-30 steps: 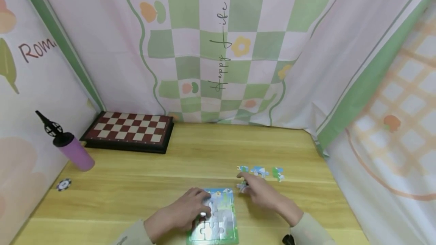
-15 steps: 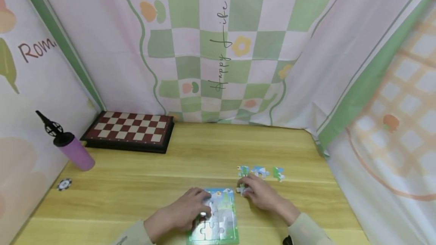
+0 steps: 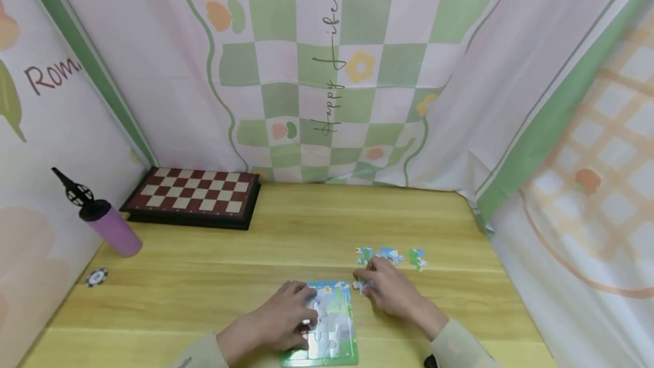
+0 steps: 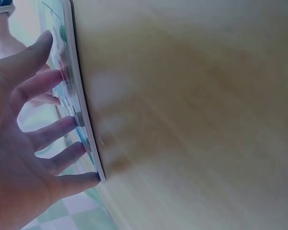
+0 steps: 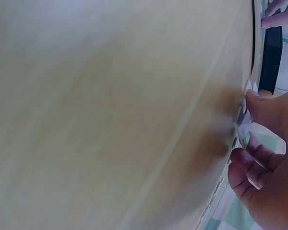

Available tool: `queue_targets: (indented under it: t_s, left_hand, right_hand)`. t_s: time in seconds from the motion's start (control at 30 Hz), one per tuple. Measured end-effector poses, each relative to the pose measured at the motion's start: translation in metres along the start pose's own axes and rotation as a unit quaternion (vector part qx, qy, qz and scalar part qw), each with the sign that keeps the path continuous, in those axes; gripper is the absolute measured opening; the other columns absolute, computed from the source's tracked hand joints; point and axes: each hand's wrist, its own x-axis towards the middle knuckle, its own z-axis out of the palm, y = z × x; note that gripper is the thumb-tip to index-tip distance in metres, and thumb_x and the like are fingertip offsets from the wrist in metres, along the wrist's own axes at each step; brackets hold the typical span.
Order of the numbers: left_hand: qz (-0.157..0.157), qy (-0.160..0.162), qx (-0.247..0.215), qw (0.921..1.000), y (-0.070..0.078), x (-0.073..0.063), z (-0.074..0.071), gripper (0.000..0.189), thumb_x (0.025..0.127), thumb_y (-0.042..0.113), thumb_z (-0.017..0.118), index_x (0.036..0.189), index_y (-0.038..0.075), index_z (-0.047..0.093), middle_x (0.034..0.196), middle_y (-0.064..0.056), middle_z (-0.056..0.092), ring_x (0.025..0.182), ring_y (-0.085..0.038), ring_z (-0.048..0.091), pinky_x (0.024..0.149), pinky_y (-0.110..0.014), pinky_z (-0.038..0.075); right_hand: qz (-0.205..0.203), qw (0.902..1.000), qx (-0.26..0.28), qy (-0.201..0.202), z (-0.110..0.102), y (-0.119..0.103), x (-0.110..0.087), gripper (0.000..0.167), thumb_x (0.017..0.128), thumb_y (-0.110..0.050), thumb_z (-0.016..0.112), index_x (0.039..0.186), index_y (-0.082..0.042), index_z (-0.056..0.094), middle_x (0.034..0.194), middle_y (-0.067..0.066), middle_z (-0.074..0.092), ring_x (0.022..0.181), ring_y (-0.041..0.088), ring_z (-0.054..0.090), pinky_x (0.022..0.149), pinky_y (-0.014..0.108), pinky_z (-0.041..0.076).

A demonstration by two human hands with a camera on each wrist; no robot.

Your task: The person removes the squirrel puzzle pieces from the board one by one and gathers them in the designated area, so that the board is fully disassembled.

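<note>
In the head view, a jigsaw puzzle board (image 3: 337, 322) with a blue top border and a green bottom border lies at the table's near middle. Spread over its left side, my left hand (image 3: 276, 317) rests its fingertips on the board; the left wrist view shows those fingers (image 4: 62, 132) loosely extended along the edge. Just right of the board's top corner, my right hand (image 3: 395, 291) pinches a grey and green puzzle piece (image 3: 360, 285) between thumb and fingers. The right wrist view shows this piece (image 5: 244, 117) tilted close over the tabletop, partly covered by the thumb.
Three loose puzzle pieces lie beyond my right hand: one at left (image 3: 364, 254), a blue-white piece (image 3: 390, 255) and a green piece (image 3: 416, 259). Farther left are a chessboard (image 3: 194, 192), a purple pump (image 3: 114, 234) and a poker chip (image 3: 96, 277). Printed curtains surround the table.
My right fingers have drawn in around the puzzle piece, uncovering more of the loose piece behind. My left hand stays on the board, its thumb slightly shifted.
</note>
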Motion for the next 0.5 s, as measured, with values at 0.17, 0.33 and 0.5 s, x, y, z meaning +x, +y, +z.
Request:
queue_targets:
  t_s: [0.17,0.33,0.5]
  left_hand:
    - [-0.006,-0.004,-0.006,1.0,0.0016,-0.0003,0.0009,0.026,0.083,0.058,0.077,0.099,0.038,0.07,0.149,-0.006,0.057,0.138,-0.036,0.051,0.116,-0.06,0.044]
    - [-0.012,0.001,0.001,0.9999,0.003,-0.0004,0.0024,0.027,0.082,0.059,0.078,0.098,0.038,0.07,0.149,-0.006,0.058,0.138,-0.036,0.052,0.116,-0.06,0.045]
    - [-0.02,0.006,-0.006,0.9998,0.0044,-0.0007,0.0038,0.027,0.081,0.056,0.079,0.098,0.038,0.07,0.148,-0.005,0.057,0.139,-0.035,0.051,0.117,-0.06,0.043]
  right_hand:
    - [-0.009,0.9999,-0.013,0.004,-0.0006,-0.0009,-0.0007,0.038,0.087,-0.021,0.08,0.124,-0.014,0.075,0.102,-0.001,0.063,0.089,0.008,0.051,0.072,0.019,0.049]
    - [-0.023,0.999,-0.037,0.012,-0.0017,-0.0025,-0.0015,0.04,0.085,-0.022,0.082,0.123,-0.013,0.076,0.1,0.001,0.064,0.087,0.009,0.051,0.072,0.022,0.048]
    - [-0.012,0.999,-0.042,0.008,-0.003,-0.0062,-0.0005,0.042,0.083,-0.022,0.084,0.122,-0.011,0.075,0.1,-0.001,0.064,0.089,0.009,0.053,0.075,0.025,0.052]
